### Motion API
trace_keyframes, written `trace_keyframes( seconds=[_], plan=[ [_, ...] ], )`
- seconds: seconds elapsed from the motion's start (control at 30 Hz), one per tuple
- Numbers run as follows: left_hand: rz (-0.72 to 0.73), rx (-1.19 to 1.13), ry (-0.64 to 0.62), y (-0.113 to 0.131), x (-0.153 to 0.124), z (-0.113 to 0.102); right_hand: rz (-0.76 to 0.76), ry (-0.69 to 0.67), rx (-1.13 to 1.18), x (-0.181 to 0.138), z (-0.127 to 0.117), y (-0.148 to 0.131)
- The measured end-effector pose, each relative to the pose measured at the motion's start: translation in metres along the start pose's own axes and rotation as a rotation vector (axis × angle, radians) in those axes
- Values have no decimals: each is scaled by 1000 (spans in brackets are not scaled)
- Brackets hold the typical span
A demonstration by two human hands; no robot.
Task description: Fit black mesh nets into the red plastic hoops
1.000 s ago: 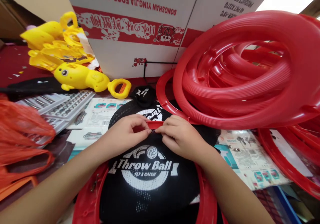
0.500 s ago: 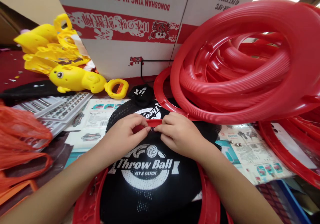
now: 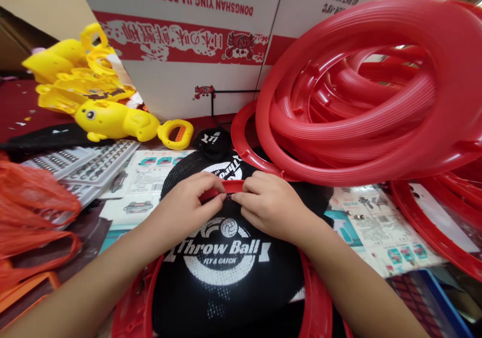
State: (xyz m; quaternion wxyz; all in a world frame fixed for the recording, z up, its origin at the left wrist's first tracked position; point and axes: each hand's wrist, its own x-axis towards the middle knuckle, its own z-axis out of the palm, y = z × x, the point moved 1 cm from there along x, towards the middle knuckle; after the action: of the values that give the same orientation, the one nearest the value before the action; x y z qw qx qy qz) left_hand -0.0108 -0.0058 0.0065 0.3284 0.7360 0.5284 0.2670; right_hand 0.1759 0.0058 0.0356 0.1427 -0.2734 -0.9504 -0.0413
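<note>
A black mesh cloth (image 3: 229, 298) printed "Throw Ball" in white lies within a red plastic ring (image 3: 316, 288). At the ring's far side, my left hand (image 3: 194, 197) pinches the cloth's edge, thumb and fingertips together. Close beside it, my right hand (image 3: 271, 202) is closed on the same edge, its fingertips nearly meeting my left thumb. A short stretch of red rim shows between the two hands. Just beyond them lies another black printed cloth (image 3: 181, 170). My fingers hide part of the edge they grip.
Red rings (image 3: 339, 127) are piled at the right. A white carton (image 3: 165, 77) stands at the back. Yellow toy parts (image 3: 113, 119), trays of small metal pieces (image 3: 101, 164) and an orange plastic bag (image 3: 33, 207) are at the left. Printed cardboard (image 3: 376, 227) covers the table.
Both hands keep their grip at the far rim, with only a slight shift of the fingers. The cloth and the ring stay in place.
</note>
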Motion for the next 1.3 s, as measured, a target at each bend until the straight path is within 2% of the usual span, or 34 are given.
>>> trace_keyframes(
  seconds=[0.2, 0.47, 0.57, 0.67, 0.77, 0.93, 1.07, 1.23, 1.3],
  plan=[
    [138, 49, 14, 2, -2, -1, -12, -20, -33, 0, 1, -2],
    [218, 180, -24, -1, -3, 1, -26, 4, -86, 0, 2, -4],
    [258, 227, -47, 0, -3, 0, -10, -20, -18, 1, 1, -4],
    [278, 216, -76, 2, -3, -4, 100, -80, 157, 2, -7, -2],
    [230, 171, -144, 2, -3, -12, 232, -180, 325, 2, -17, 0],
    [157, 249, -188, -3, -5, -28, 253, -265, 396, 3, -23, 1],
    [148, 361, -197, -6, -7, -34, 231, -216, 413, 4, -20, -2],
    [110, 411, -95, -7, -5, -31, 114, -120, 452, 4, -15, -7],
    [124, 397, -94, -6, -4, -27, 97, -94, 456, 3, -13, -8]
  ],
)
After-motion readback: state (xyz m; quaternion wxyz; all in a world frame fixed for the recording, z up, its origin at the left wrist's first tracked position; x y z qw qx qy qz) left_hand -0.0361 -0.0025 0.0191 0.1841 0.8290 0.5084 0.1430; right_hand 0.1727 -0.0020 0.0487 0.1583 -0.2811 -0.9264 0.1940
